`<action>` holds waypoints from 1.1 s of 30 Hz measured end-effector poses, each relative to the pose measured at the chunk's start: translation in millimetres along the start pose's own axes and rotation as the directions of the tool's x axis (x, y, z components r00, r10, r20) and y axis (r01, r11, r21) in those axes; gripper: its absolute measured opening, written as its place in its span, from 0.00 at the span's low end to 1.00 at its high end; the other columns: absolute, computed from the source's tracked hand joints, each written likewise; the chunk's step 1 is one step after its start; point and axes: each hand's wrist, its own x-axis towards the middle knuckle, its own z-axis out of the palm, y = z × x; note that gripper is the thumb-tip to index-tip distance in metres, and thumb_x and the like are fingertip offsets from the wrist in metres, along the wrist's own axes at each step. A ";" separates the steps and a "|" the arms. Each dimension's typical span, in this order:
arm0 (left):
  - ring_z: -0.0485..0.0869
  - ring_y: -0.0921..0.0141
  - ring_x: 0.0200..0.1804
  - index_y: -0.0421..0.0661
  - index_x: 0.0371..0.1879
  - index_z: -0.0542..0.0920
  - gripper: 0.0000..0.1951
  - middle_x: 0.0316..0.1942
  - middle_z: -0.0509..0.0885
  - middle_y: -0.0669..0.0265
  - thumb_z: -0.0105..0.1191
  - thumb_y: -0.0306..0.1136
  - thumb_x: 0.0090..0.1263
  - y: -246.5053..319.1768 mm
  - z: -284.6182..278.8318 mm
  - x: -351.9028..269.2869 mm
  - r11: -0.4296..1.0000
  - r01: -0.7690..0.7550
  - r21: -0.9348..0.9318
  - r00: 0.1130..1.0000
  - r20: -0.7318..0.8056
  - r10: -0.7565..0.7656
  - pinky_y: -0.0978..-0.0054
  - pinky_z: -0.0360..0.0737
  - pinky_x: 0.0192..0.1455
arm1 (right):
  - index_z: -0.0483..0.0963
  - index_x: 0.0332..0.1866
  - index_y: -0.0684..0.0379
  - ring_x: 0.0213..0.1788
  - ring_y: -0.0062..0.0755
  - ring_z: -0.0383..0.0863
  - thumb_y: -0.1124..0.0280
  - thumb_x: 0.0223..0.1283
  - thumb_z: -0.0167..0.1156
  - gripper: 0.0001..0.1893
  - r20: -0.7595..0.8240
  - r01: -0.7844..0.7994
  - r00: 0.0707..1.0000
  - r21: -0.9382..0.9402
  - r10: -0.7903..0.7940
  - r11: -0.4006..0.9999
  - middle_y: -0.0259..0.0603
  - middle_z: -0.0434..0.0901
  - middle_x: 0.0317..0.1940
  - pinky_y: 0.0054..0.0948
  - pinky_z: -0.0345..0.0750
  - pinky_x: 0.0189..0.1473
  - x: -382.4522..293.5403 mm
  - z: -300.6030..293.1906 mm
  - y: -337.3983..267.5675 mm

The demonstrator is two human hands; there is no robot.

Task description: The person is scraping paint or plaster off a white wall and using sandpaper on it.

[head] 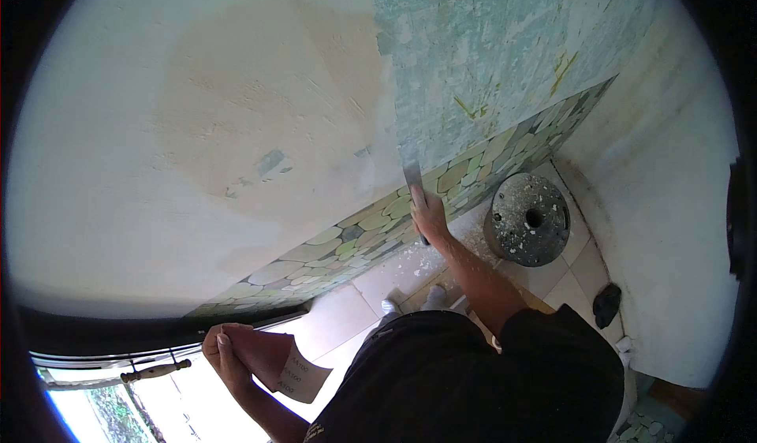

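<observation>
My right hand [431, 217] grips the handle of a scraper [412, 175], whose blade lies against the wall just above the stone-patterned tile band. Its blade looks blurred. The blade sits at the edge between the smooth pale coat [284, 106] on the left and the scraped blue-green patch [467, 58] on the right. Pinched between the thumb and fingers of my left hand [226, 357] is a folded sheet of reddish-brown sandpaper [264, 353]. Its pale backing bears writing. That hand is held low, away from the wall.
A round dark drum [529, 221], speckled with white chips, stands in the corner. Paint flakes [417, 262] litter the tiled floor near my feet. The stone-patterned tile band [343, 233] runs along the wall's base. A dark object [607, 306] lies by the right wall. Bright window at lower left.
</observation>
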 end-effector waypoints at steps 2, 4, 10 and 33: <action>0.80 0.70 0.30 0.37 0.29 0.78 0.23 0.25 0.82 0.59 0.53 0.50 0.67 -0.9 1.4 0.6 1.000 0.007 0.008 1.000 0.000 -0.007 0.74 0.76 0.37 | 0.62 0.20 0.58 0.06 0.21 0.63 0.51 0.69 0.45 0.24 -0.015 -0.003 1.000 0.052 0.004 0.999 0.30 0.61 0.08 0.25 0.61 0.09 -3.1 6.5 -12.5; 0.80 0.70 0.29 0.38 0.28 0.78 0.23 0.26 0.82 0.58 0.52 0.50 0.67 -4.2 2.7 2.2 1.000 -0.011 -0.016 1.000 0.022 0.012 0.74 0.76 0.37 | 0.62 0.19 0.58 0.06 0.21 0.62 0.51 0.69 0.45 0.25 -0.026 0.002 1.000 0.104 0.001 0.995 0.30 0.61 0.08 0.25 0.61 0.09 -2.7 4.8 -12.4; 0.80 0.70 0.30 0.37 0.28 0.78 0.23 0.26 0.82 0.58 0.53 0.50 0.67 -4.4 4.5 3.7 1.000 -0.013 0.010 1.000 0.010 0.013 0.74 0.76 0.36 | 0.67 0.21 0.64 0.10 0.29 0.66 0.54 0.68 0.48 0.25 -0.055 -0.098 0.994 -0.134 0.092 0.986 0.37 0.64 0.09 0.34 0.66 0.17 -17.4 -10.6 23.3; 0.80 0.69 0.29 0.37 0.29 0.78 0.23 0.26 0.82 0.59 0.52 0.51 0.67 -2.1 13.7 1.2 1.000 0.001 0.008 1.000 0.020 -0.001 0.73 0.77 0.36 | 0.65 0.20 0.61 0.08 0.22 0.63 0.51 0.68 0.46 0.25 -0.127 0.151 0.975 -0.233 -0.184 0.961 0.31 0.62 0.09 0.26 0.62 0.13 -7.5 -5.9 51.9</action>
